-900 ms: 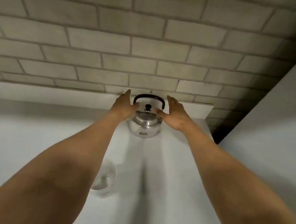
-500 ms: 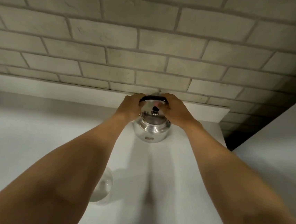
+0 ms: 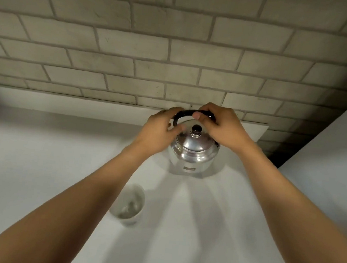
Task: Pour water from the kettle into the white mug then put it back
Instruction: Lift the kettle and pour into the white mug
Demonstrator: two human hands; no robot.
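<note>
A shiny steel kettle (image 3: 192, 156) with a black arched handle and a black lid knob stands on the white counter near the back wall. My right hand (image 3: 219, 128) is closed around the top of the handle. My left hand (image 3: 161, 130) rests against the kettle's left side and the left end of the handle, fingers curled on it. The white mug (image 3: 128, 204) stands upright on the counter nearer to me, left of the kettle, partly hidden by my left forearm.
A grey brick wall (image 3: 154, 55) rises behind the counter, with a low white ledge (image 3: 65, 105) along its foot. A white panel (image 3: 335, 157) slopes up at the right. The white counter (image 3: 27, 170) stretches to the left.
Both hands have gone from open beside the kettle to closed on it, the right one over the handle. The view has shifted, so the mug shows more fully.
</note>
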